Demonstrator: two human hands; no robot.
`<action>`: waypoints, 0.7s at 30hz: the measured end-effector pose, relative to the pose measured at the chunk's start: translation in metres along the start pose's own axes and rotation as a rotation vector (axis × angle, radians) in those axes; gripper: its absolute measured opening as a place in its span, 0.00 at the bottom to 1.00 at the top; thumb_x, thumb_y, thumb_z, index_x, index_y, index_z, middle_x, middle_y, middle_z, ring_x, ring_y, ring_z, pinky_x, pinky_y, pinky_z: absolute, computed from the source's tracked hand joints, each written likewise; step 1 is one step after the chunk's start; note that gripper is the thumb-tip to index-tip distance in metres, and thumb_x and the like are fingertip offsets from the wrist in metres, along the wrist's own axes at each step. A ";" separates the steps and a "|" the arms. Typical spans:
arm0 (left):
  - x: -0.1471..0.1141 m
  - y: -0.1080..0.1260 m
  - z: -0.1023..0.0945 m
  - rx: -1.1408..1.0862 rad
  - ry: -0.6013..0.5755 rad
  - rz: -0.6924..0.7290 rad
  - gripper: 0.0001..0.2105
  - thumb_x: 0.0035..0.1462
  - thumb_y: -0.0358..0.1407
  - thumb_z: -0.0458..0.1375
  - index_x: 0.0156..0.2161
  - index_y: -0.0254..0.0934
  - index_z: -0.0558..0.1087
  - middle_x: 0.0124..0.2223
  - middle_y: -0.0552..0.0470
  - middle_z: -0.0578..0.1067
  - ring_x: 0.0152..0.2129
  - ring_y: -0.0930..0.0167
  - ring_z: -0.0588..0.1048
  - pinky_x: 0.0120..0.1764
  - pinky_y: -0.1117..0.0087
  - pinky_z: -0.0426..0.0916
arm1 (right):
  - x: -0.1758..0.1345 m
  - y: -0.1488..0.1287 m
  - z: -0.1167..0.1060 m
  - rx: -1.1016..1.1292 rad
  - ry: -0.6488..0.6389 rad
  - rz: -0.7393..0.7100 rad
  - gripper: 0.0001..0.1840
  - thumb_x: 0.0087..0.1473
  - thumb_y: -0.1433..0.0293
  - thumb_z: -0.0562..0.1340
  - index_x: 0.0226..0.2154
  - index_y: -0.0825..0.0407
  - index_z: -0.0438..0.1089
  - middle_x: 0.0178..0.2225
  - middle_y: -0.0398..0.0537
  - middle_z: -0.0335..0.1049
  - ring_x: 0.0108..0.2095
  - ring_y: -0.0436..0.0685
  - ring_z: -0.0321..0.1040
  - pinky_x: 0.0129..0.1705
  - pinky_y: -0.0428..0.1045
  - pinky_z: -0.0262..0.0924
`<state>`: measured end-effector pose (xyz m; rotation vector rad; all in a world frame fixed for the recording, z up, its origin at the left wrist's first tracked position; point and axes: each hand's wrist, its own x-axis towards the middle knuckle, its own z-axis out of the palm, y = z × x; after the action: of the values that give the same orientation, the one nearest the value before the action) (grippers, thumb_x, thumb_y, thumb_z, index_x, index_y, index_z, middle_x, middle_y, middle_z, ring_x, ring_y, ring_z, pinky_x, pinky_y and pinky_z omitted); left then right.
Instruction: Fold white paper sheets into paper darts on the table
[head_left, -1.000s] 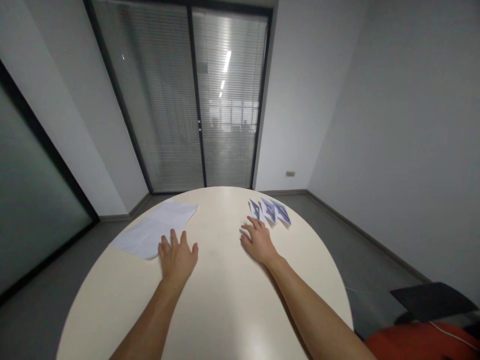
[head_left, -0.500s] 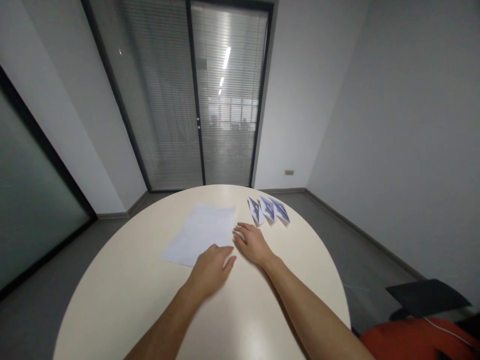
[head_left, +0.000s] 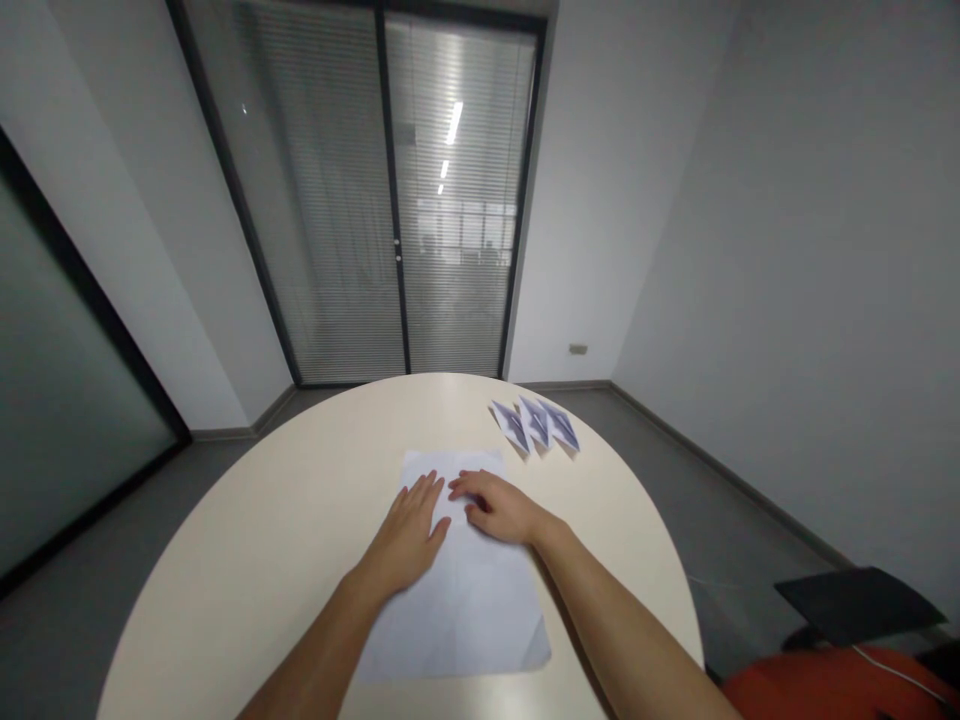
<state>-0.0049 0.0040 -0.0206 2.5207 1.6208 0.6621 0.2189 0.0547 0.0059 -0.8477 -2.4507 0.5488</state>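
A white sheet of paper point(head_left: 472, 610) lies on the round cream table in front of me, its lower right corner creased. My left hand point(head_left: 409, 530) rests flat on the left part of the sheet, fingers stretched forward and thumb apart. Over the sheet's upper right part, my right hand point(head_left: 499, 505) is slightly curled with its fingers apart, and nothing shows in its grasp. Beyond the right hand, three folded paper pieces point(head_left: 535, 425) with blue-grey surfaces stand side by side.
The round table point(head_left: 247, 560) curves away on both sides. An orange seat point(head_left: 810, 685) and a black panel point(head_left: 859, 605) are at the lower right. A glass door with blinds point(head_left: 457, 280) and grey walls stand beyond the table.
The sheet has come closer to me and now lies under both hands. My left hand has flattened onto it, and my right hand has shifted slightly left and nearer.
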 end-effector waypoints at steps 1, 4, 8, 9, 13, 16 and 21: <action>-0.001 -0.002 0.003 0.013 -0.024 -0.007 0.25 0.68 0.41 0.49 0.67 0.36 0.62 0.71 0.37 0.60 0.68 0.57 0.59 0.66 0.47 0.56 | 0.001 0.000 0.001 -0.012 0.010 0.003 0.23 0.60 0.70 0.60 0.57 0.50 0.71 0.59 0.53 0.71 0.63 0.60 0.63 0.67 0.58 0.53; -0.004 0.000 0.005 0.040 -0.050 -0.006 0.25 0.68 0.44 0.49 0.66 0.37 0.64 0.71 0.38 0.60 0.69 0.56 0.58 0.66 0.46 0.56 | 0.001 0.002 0.001 -0.129 0.039 0.133 0.28 0.64 0.60 0.60 0.63 0.54 0.66 0.66 0.61 0.62 0.68 0.64 0.56 0.69 0.60 0.49; -0.004 0.011 -0.008 0.067 -0.027 -0.005 0.24 0.66 0.44 0.53 0.63 0.36 0.69 0.68 0.37 0.66 0.65 0.54 0.65 0.64 0.48 0.61 | -0.002 0.002 -0.003 -0.249 0.034 0.350 0.37 0.65 0.52 0.57 0.67 0.58 0.60 0.70 0.65 0.53 0.71 0.69 0.46 0.70 0.65 0.43; -0.003 0.013 -0.012 0.072 -0.015 -0.002 0.23 0.65 0.43 0.54 0.62 0.36 0.70 0.66 0.37 0.68 0.63 0.54 0.67 0.63 0.49 0.62 | -0.002 0.001 -0.004 -0.254 0.023 0.372 0.37 0.65 0.52 0.57 0.67 0.57 0.59 0.70 0.65 0.52 0.71 0.70 0.45 0.70 0.67 0.42; 0.001 0.016 -0.021 0.084 0.034 0.009 0.18 0.65 0.40 0.54 0.57 0.37 0.74 0.58 0.40 0.76 0.56 0.58 0.73 0.60 0.53 0.66 | -0.003 -0.004 -0.008 -0.260 -0.015 0.362 0.39 0.62 0.49 0.58 0.67 0.54 0.60 0.70 0.63 0.51 0.71 0.72 0.45 0.70 0.70 0.37; 0.001 0.011 -0.015 0.095 0.038 -0.002 0.21 0.64 0.40 0.55 0.60 0.36 0.72 0.63 0.39 0.71 0.62 0.56 0.68 0.64 0.50 0.61 | -0.004 -0.007 -0.008 -0.246 -0.041 0.328 0.39 0.61 0.47 0.59 0.67 0.51 0.60 0.70 0.62 0.52 0.71 0.72 0.44 0.69 0.72 0.35; -0.001 0.007 -0.007 0.106 -0.046 -0.116 0.24 0.67 0.44 0.51 0.65 0.40 0.67 0.70 0.40 0.63 0.68 0.51 0.59 0.66 0.42 0.54 | -0.004 -0.009 -0.007 -0.231 -0.056 0.345 0.39 0.62 0.46 0.58 0.68 0.48 0.59 0.71 0.60 0.49 0.72 0.73 0.42 0.69 0.73 0.35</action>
<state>-0.0023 -0.0009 -0.0130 2.4686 1.8150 0.5155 0.2215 0.0468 0.0147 -1.3830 -2.4627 0.4152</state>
